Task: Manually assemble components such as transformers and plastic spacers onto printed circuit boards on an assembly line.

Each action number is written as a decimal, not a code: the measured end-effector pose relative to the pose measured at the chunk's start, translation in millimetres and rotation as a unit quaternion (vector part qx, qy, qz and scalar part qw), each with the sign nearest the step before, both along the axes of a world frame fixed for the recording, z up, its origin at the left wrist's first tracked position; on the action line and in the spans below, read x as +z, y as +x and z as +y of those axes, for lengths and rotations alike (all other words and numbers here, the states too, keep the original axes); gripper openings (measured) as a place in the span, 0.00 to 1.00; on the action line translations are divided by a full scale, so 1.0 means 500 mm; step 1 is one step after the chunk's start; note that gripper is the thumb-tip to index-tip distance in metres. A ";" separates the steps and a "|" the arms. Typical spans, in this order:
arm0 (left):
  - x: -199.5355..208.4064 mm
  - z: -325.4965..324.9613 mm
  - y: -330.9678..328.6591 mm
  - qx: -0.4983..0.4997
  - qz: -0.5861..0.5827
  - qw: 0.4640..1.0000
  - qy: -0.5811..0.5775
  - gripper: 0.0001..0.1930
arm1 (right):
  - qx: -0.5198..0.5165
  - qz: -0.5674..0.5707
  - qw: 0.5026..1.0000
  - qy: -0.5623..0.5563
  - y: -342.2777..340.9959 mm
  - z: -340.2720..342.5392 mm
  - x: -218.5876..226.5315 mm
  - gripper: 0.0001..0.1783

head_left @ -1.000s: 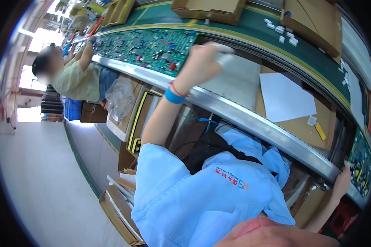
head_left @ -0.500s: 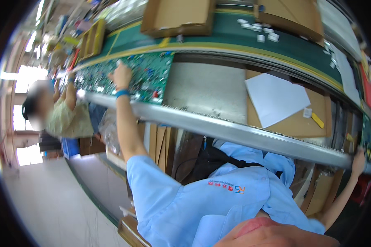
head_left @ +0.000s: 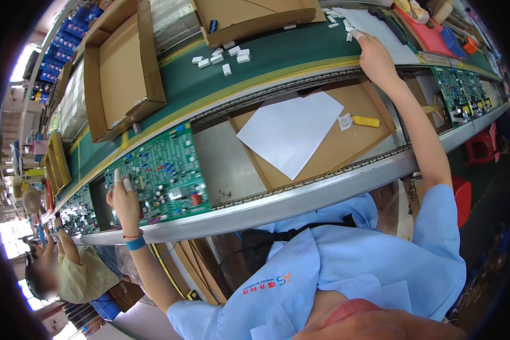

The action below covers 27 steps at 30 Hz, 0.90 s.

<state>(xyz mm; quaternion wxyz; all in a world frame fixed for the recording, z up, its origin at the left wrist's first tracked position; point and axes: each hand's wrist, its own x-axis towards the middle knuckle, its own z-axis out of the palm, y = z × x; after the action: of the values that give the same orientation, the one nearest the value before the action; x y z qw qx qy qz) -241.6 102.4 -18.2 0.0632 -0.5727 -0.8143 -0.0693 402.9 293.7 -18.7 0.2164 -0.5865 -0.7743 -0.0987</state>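
Note:
My left hand (head_left: 124, 203) rests over the left part of a green circuit board (head_left: 178, 164) crowded with small parts. Its fingers, with white covers on the tips, are stretched out and apart; I see nothing held in them. A blue band circles that wrist. Across the line, my right hand (head_left: 377, 61) reaches to a group of small white plastic connectors (head_left: 333, 21) on the green work surface (head_left: 289, 50). The fingers are closed together at the pieces, and what sits between the fingertips cannot be made out.
Cardboard trays (head_left: 122, 62) stand along the far side, near more white connectors (head_left: 227, 69). Between the rails, a white sheet (head_left: 294, 133) and a yellow-handled tool (head_left: 365, 121) lie on cardboard. Another board (head_left: 459, 90) sits at right. A co-worker (head_left: 82, 275) is at left.
My right hand has left the rail at far right and reached to the white connectors. My left hand stays over the board, fingers more upright. The view has turned to the right.

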 end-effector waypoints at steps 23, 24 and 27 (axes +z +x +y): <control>0.085 0.042 0.440 -0.299 -0.016 0.954 -0.007 0.26 | 0.136 0.205 0.964 -0.105 -0.008 0.115 -0.032 0.16; 0.091 0.045 0.436 -0.294 -0.021 0.955 -0.016 0.25 | 0.157 0.187 0.966 -0.089 -0.005 0.117 -0.031 0.14; 0.130 0.084 0.469 -0.301 -0.045 0.953 -0.009 0.20 | 0.191 0.136 0.971 -0.041 0.005 0.123 -0.037 0.10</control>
<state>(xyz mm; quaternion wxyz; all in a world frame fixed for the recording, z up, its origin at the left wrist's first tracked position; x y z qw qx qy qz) -7.3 144.5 46.6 -0.0024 -0.7879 -0.6070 -0.1039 405.3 355.4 -37.2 0.3098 -0.4445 -0.8386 0.0570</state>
